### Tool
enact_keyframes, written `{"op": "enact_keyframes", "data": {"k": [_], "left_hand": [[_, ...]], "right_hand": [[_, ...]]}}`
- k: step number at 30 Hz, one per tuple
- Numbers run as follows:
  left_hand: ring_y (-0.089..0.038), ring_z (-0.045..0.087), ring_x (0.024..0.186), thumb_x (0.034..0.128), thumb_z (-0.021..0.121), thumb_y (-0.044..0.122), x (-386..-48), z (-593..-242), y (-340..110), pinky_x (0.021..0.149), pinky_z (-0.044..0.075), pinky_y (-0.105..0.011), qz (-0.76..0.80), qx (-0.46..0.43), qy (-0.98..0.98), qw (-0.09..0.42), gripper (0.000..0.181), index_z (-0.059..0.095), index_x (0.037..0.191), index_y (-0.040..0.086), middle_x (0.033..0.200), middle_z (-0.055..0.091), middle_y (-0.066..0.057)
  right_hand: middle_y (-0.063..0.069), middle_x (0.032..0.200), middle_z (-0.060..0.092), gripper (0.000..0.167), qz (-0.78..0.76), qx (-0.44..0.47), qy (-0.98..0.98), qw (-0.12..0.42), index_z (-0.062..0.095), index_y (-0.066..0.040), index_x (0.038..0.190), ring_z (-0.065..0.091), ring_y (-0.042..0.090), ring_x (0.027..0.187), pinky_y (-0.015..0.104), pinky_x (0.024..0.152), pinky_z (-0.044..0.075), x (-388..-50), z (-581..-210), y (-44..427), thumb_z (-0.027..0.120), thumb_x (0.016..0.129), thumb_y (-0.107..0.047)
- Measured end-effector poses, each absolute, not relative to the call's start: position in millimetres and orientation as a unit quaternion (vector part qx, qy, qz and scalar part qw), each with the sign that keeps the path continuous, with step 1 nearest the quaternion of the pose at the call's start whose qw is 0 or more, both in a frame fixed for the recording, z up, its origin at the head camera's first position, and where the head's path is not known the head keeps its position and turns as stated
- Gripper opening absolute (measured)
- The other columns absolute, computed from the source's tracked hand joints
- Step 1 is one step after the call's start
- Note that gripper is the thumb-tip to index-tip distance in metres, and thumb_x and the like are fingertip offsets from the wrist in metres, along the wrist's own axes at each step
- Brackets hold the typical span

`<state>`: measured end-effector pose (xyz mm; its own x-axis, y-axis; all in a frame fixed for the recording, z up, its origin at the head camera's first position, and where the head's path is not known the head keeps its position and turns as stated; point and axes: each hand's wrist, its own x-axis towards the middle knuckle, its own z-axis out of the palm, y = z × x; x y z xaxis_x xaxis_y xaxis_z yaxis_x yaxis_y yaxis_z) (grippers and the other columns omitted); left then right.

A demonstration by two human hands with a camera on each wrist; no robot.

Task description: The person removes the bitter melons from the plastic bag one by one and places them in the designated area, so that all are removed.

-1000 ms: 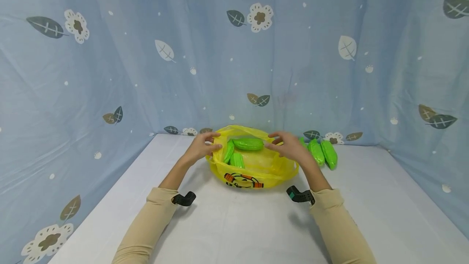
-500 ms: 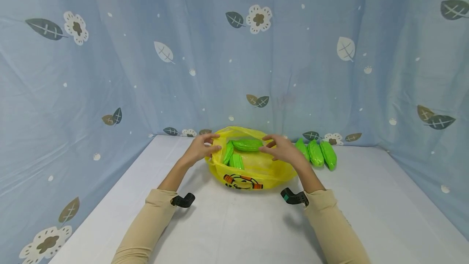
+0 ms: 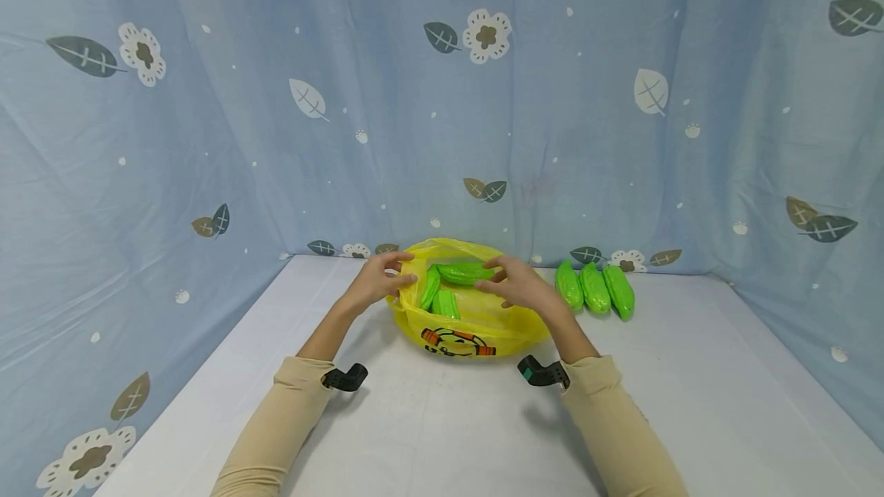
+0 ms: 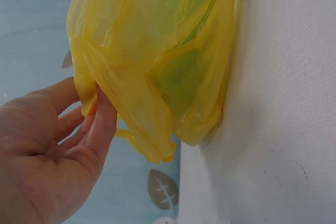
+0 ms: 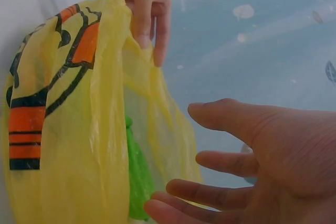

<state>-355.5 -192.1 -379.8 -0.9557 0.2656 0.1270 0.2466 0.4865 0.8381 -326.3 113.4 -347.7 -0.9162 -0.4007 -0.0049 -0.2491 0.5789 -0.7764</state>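
Yellow plastic bag: one, mouth open, standing near the middle of the tabletop's far edge. Printed figure in black and orange on the near wall; the right wrist view gives its banded parts larger, the head view only foreshortened.

Green gourds, in bag: three visible. One lies crosswise at the back, its right end covered by fingers; one slants along the left wall; one has its near end hidden behind the front wall. The left wrist view shows green only as blurred shapes through the film.

Green gourds, outside: three, side by side, right of the bag, toward the far right corner of the tabletop; shown in the head view alone.

Left hand: pinches the bag's left rim between thumb and fingers. A hanging fold of film beside it is plain only in the left wrist view.

Right hand: spread, fingers parted, at the right side of the bag's mouth; contact with the crosswise gourd cannot be told. Cut off at the right wrist view's edge.

Patterned blue cloth: behind the tabletop.
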Motion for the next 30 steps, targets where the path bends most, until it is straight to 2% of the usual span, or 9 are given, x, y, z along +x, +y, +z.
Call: {"op": "enact_keyframes", "data": {"k": [6, 12, 19, 30], "left_hand": [[-0.024, 0.068, 0.097, 0.091, 0.072, 0.028, -356, -380, -192, 0.071, 0.061, -0.034, 0.482, 0.149, 0.863, 0.008, 0.052, 0.055, 0.138, 0.014, 0.12, 0.054, -0.017], [-0.023, 0.068, 0.094, 0.0906, 0.072, 0.027, -357, -380, -191, 0.071, 0.061, -0.035, 0.485, 0.144, 0.862, 0.009, 0.051, 0.057, 0.137, 0.015, 0.118, 0.055, -0.016], [-0.021, 0.069, 0.091, 0.0906, 0.072, 0.027, -357, -380, -191, 0.071, 0.061, -0.037, 0.488, 0.15, 0.86, 0.01, 0.051, 0.056, 0.138, 0.015, 0.115, 0.057, -0.016], [-0.023, 0.067, 0.095, 0.0905, 0.072, 0.027, -356, -379, -192, 0.071, 0.061, -0.036, 0.49, 0.15, 0.859, 0.011, 0.052, 0.056, 0.138, 0.013, 0.116, 0.056, -0.016]], "right_hand": [[0.025, 0.129, 0.059, 0.059, -0.412, -0.172, 0.889, 0.097, 0.045, -0.007, 0.143, 0.062, 0.043, 0.111, 0.046, 0.079, 0.061, -327, -353, 110, 0.065, 0.095, -0.034], [0.026, 0.129, 0.058, 0.061, -0.406, -0.167, 0.892, 0.104, 0.043, -0.003, 0.144, 0.062, 0.044, 0.111, 0.044, 0.076, 0.061, -326, -355, 105, 0.065, 0.095, -0.033], [0.024, 0.129, 0.059, 0.062, -0.4, -0.16, 0.896, 0.106, 0.045, -0.003, 0.143, 0.063, 0.04, 0.108, 0.041, 0.073, 0.062, -325, -357, 100, 0.066, 0.094, -0.036], [0.021, 0.134, 0.057, 0.067, -0.404, -0.154, 0.893, 0.124, 0.042, -0.002, 0.145, 0.062, 0.041, 0.111, 0.042, 0.074, 0.062, -326, -360, 92, 0.067, 0.093, -0.037]]}}
